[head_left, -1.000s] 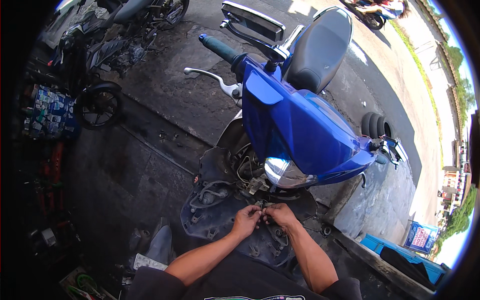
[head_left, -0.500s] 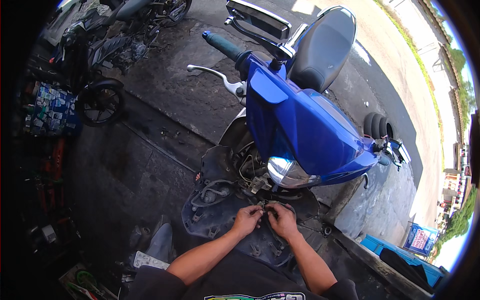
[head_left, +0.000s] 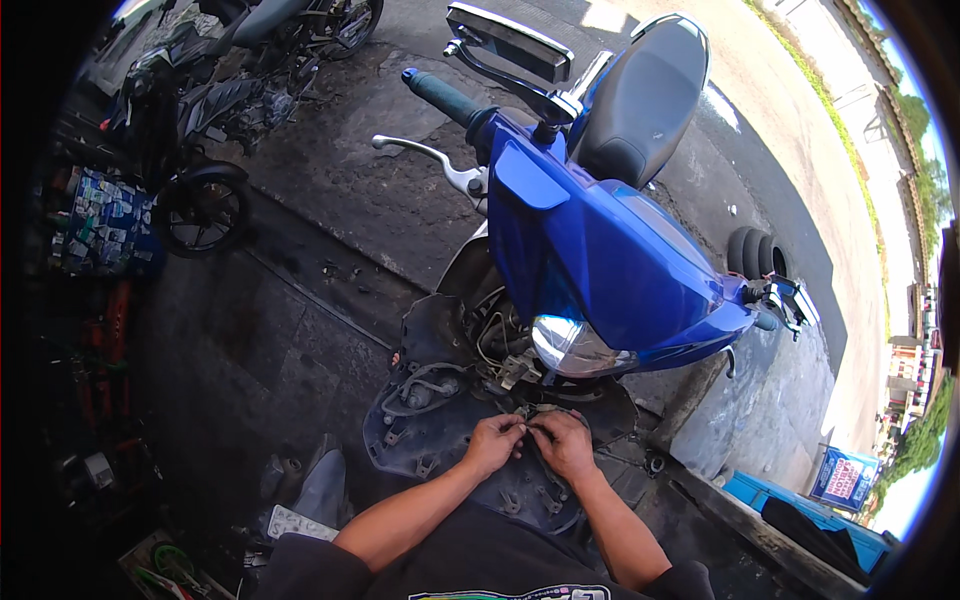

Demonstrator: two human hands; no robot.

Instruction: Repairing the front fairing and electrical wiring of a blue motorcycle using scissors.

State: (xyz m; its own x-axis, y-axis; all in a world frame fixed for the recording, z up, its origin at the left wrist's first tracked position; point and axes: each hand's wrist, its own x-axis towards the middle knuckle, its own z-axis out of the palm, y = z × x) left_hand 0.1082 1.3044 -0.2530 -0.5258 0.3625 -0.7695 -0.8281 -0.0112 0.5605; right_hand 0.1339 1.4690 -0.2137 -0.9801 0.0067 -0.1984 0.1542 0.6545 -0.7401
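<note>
Both my hands are close together, low in front of a blue motor scooter [head_left: 610, 260], just below its headlight [head_left: 575, 345]. My left hand [head_left: 493, 447] is pinched, fingertips together, on something small that its fingers mostly hide. Beside it my right hand [head_left: 562, 442] pinches at the same spot, thumb towards the left hand's fingertips; what it grips is too small to name. Under and around the hands lies a dark plastic body panel [head_left: 410, 440], inner side up, with cables along it. Exposed wires and parts [head_left: 505, 350] show between this panel and the headlight.
A dark motorcycle [head_left: 190, 130] stands at the far left beside a sticker-covered blue drum [head_left: 105, 220]. Near my left forearm lie a grey fairing piece [head_left: 322, 480] and a plate [head_left: 300, 523]. Stacked tyres [head_left: 757, 252] and a blue sign [head_left: 845, 478] are on the right.
My right hand's thumb and fingers have shifted slightly left and down towards the left fingertips. My left hand stays nearly in place, and the view has shifted a little.
</note>
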